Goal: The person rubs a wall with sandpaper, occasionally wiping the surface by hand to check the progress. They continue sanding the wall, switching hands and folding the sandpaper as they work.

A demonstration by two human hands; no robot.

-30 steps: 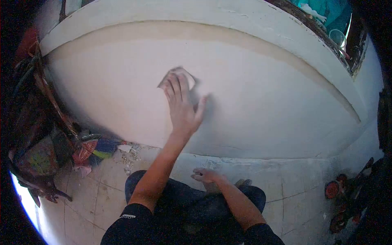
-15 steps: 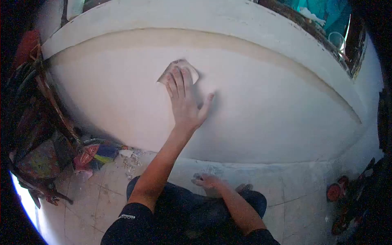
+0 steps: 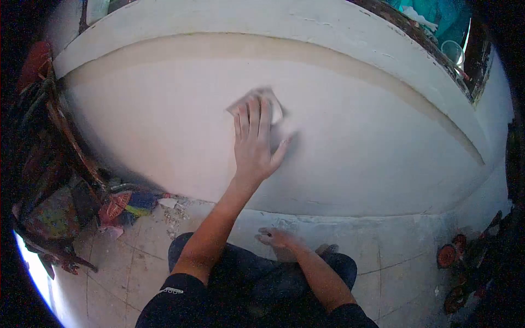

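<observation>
My left hand (image 3: pixel 254 139) lies against the upright white wall (image 3: pixel 355 153), fingers stretched out and thumb apart. Under its fingertips is a pale, bent sheet that looks like sandpaper (image 3: pixel 277 111), pressed flat to the wall; its corners stick out beyond the fingers. My right hand (image 3: pixel 278 239) rests low by my knees, near the foot of the wall. Its fingers are loosely bent and slightly apart, and I see nothing in them.
A ledge (image 3: pixel 219 21) runs along the wall top, with a clear plastic cup (image 3: pixel 451 52) at the upper right. Piled clutter (image 3: pixel 54 202) stands at left, and rubble (image 3: pixel 176 214) lies on the tiled floor (image 3: pixel 112 273). Dark objects with a red wheel (image 3: pixel 447 256) are at right.
My left hand and the sheet have slid right and slightly down across the wall. My right hand has stayed nearly in place.
</observation>
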